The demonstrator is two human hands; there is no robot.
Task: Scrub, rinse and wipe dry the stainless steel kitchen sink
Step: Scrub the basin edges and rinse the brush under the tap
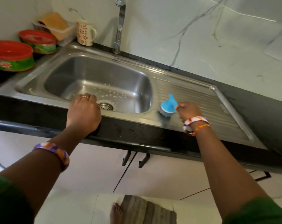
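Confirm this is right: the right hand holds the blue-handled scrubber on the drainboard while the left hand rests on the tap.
One detail is wrong. The head view shows the left hand resting on the sink's front rim, not the tap. The right hand does hold the blue-handled scrubber on the drainboard.

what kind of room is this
Most likely a home kitchen: a stainless steel sink with a ribbed drainboard set in a dark countertop, a tap against the marble-look wall, and a mug beside it.

Sink (82, 65): brushed stainless steel, ribbed drainboard, soap-flecked basin. Scrubber (167, 107): blue plastic handle (grey wiry pad). Counter (137, 133) glossy black stone. Tap (120, 26) polished metal.
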